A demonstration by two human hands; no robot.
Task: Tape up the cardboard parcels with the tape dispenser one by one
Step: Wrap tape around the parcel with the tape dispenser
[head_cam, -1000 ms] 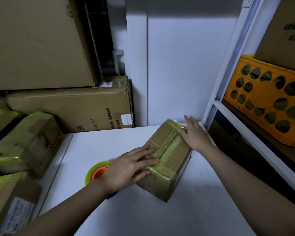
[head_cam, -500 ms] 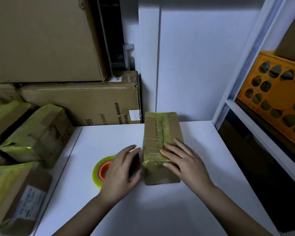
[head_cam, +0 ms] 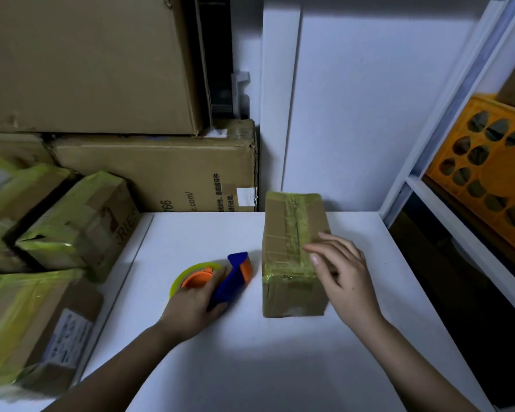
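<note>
White table (head_cam: pixel 280 367) filled the lower middle of the frame, with big cartons (head_cam: pixel 161 173) stacked at upper left and taped parcels (head_cam: pixel 72 221) piled at left. We saw one parcel (head_cam: pixel 292 233) lying at centre, yellow-green tape along its top. Our right hand (head_cam: pixel 344 275) rested on its near right edge, fingers loosely spread. Our left hand (head_cam: pixel 194 307) curled round the dispenser (head_cam: pixel 220 278), which lay just left of the parcel.

Dim, bluish light, soft shadow under my forearms on the white table (head_cam: pixel 280 367), wide-angle bending at edges, slight blur throughout.
</note>
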